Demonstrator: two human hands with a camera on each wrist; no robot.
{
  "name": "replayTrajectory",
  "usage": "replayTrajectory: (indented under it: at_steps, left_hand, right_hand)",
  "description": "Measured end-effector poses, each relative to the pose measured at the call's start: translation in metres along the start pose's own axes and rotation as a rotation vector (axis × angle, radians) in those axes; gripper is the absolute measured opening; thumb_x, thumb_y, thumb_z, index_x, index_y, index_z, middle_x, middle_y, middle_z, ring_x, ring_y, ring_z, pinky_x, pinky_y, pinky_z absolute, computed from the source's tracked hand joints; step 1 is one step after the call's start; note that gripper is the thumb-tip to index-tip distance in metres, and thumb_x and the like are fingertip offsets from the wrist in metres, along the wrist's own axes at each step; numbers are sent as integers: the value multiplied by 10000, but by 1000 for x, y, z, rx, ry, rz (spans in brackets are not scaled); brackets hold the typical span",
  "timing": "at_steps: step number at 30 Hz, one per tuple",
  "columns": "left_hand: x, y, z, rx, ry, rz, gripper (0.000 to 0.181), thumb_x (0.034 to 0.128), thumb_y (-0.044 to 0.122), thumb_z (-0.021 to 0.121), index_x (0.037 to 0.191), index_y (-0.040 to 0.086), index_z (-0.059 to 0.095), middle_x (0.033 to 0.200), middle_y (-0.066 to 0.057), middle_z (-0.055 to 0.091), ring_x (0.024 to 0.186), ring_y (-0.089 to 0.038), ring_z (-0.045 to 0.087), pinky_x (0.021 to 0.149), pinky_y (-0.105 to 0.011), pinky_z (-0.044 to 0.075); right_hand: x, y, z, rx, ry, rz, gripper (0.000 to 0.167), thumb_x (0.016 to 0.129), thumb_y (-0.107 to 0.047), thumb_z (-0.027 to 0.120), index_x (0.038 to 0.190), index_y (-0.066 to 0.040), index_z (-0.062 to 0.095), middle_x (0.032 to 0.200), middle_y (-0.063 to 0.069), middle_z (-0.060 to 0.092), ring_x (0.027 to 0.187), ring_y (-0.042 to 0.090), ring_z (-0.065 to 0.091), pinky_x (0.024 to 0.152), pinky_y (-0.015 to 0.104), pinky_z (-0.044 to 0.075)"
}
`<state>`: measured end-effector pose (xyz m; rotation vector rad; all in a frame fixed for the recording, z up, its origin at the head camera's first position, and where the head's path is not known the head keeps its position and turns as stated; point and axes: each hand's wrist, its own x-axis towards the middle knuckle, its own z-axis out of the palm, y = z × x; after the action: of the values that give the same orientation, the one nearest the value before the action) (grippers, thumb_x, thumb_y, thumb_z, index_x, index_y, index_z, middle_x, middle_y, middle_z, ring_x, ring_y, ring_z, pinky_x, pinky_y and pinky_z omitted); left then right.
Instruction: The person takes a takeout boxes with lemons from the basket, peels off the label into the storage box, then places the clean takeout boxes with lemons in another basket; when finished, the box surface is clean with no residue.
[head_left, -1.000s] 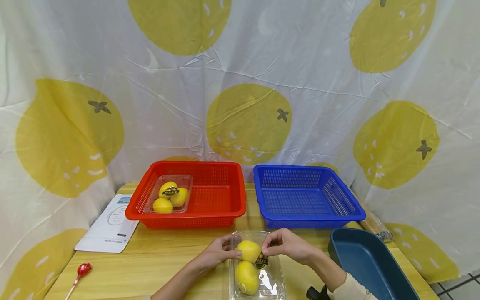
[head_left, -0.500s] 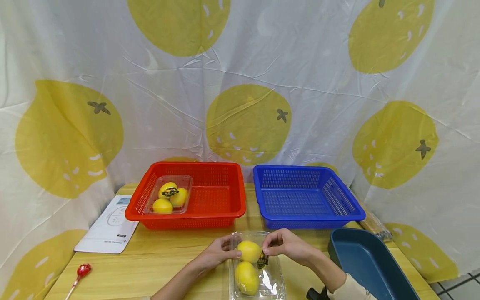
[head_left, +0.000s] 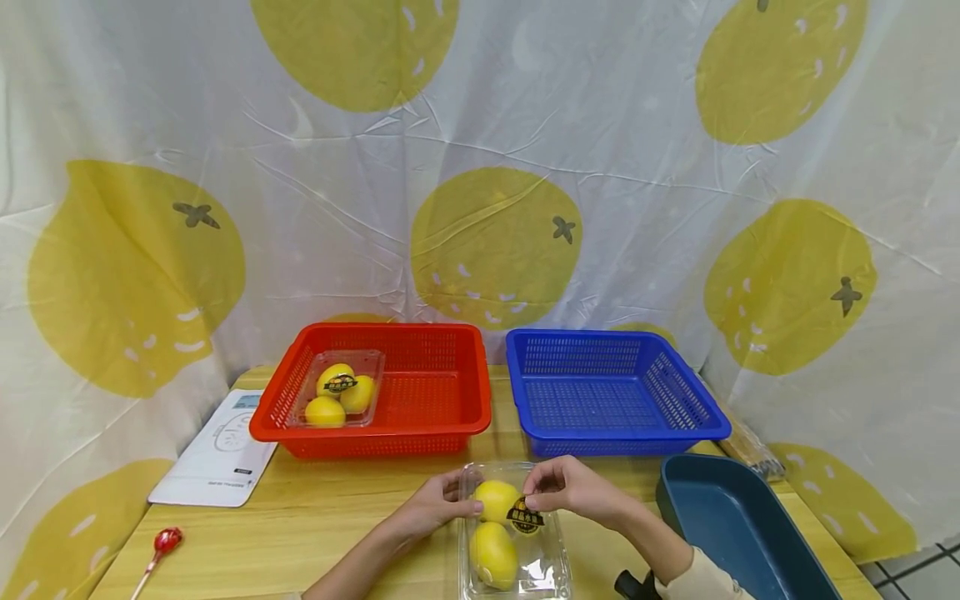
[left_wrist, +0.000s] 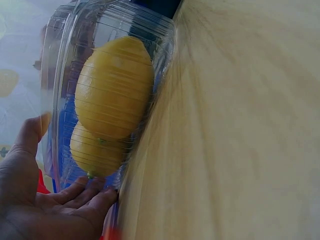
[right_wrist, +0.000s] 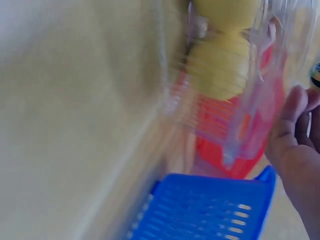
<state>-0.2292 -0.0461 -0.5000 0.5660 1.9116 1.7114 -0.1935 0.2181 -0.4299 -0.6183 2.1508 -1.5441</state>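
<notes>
A clear plastic clamshell box (head_left: 551, 557) with two lemons (head_left: 494, 556) inside lies on the wooden table, close to the person. The left hand (head_left: 435, 506) holds its left side, thumb over the lid and fingers along the wall; in the left wrist view those fingers (left_wrist: 75, 195) touch the box's side below the lemons. Above the lid, the right hand (head_left: 573, 490) pinches the edge of a black-and-gold sticker (head_left: 524, 516) between thumb and forefinger. Whether the sticker touches the lid, I cannot tell. In the right wrist view, the sticker shows only at the edge.
Behind stand a red basket (head_left: 420, 429) with another labelled box of lemons (head_left: 341, 393) and a blue basket (head_left: 618, 435). A dark teal tray (head_left: 738, 533) lies at right. White kitchen scales (head_left: 217, 454) and a red lollipop (head_left: 167, 540) lie at left.
The sticker has turned in the right fingers, from edge-on half a second ago to showing its printed face now. Both hands and the box have stayed almost in place.
</notes>
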Motion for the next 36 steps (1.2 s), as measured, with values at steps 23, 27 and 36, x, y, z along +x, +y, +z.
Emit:
replayTrajectory:
  at_steps: [23,27,36]
  left_hand:
    - [1,-3,-2,-5,7,6,697,903,217,694,1420,-124,373,1443,-287,449,1335,-405,445,1114,-493,394]
    - [1,-3,0,-2,3,2,696,905,223,694,1421,-118,375,1444,-282,450,1334,-398,447,1109,-487,401]
    - [1,-2,0,5,0,7,697,904,225,693,1426,-112,376,1445,-284,448,1327,-392,453,1108,-499,398]
  right_hand:
    - [-38,-15,-30,-346,14,27,229,761,-116,793,925,-43,651,848,8,636,746,19,567,693,234,523]
    - [-55,-15,-45,-339,24,61,231,788,-132,778,954,-40,646,863,23,629,753,43,567,685,251,520]
    - [-95,-14,-82,-322,-1,127,259,786,-123,776,943,-5,607,792,-5,570,675,29,523,578,238,490]
